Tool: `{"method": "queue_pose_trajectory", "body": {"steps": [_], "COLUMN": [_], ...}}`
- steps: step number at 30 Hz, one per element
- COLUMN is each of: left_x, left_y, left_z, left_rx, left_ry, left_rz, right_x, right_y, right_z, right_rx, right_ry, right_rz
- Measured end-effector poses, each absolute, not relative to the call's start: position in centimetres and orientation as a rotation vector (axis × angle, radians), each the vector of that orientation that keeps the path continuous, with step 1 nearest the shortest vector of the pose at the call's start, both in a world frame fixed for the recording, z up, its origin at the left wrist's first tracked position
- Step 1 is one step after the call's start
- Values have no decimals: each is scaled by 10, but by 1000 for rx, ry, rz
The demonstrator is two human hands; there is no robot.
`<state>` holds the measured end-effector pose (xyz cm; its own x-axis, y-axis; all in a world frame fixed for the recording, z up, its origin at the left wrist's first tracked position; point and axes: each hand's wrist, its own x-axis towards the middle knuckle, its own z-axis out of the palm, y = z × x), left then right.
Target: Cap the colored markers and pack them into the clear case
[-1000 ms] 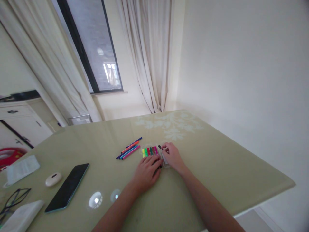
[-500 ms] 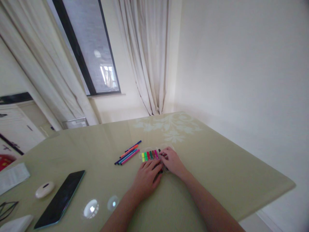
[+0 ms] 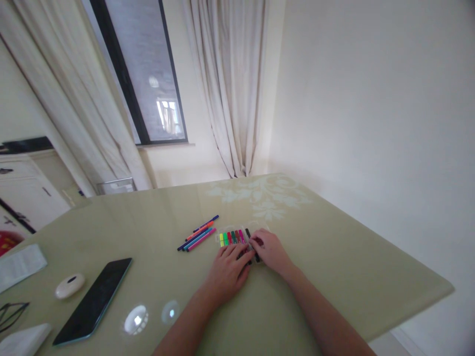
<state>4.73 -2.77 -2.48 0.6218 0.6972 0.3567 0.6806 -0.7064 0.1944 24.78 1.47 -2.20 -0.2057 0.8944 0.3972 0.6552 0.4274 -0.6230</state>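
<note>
A clear plastic pen case [image 3: 218, 237] lies on the table, holding a row of felt-tip pens [image 3: 232, 237] in yellow, green, red, brown and pink. My left hand [image 3: 228, 272] rests over the near part of the case, fingers stretched out across the pens and hiding their lower ends. At the case's right side, my right hand [image 3: 270, 249] has its thumb and fingers pinched on a black felt-tip pen [image 3: 248, 232]. That pen lies slanted, partly covered by the fingers. Left of the case, several loose felt-tip pens [image 3: 200, 239] in blue, orange and pink lie diagonally.
On the left of the table [image 3: 334, 277] lie a black tablet [image 3: 94, 299], a white oval object [image 3: 70, 286], glasses [image 3: 13, 315], a white object [image 3: 25, 341] and a pale packet [image 3: 22, 267]. A wall [image 3: 371, 123] borders the right side.
My right hand has shifted slightly right, and more of the black pen's upper end shows. The left hand stays over the case. The view has moved a little.
</note>
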Motion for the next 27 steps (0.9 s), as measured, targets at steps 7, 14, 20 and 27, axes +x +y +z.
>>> {"method": "queue_pose_trajectory", "body": {"steps": [7,14,20,27], "left_x": [48,49,49,31], "left_y": [-27,-25,-26,-19], "left_z": [-27,-31,-31,-23], "left_rx": [2800,2806,2797,2645], "left_ry": [1185,1221,1222,1328], "left_rz": [648,673,698,871], "right_x": [255,257,253,251], "right_y": [11,14,7,8], "right_z": [-17,-19,-18,-17], "right_rx": [-1292,-1309,-1332,-1376], "right_ry": [-1929,-1992,-1996,-2012], "right_rz": [464,553,511,493]}}
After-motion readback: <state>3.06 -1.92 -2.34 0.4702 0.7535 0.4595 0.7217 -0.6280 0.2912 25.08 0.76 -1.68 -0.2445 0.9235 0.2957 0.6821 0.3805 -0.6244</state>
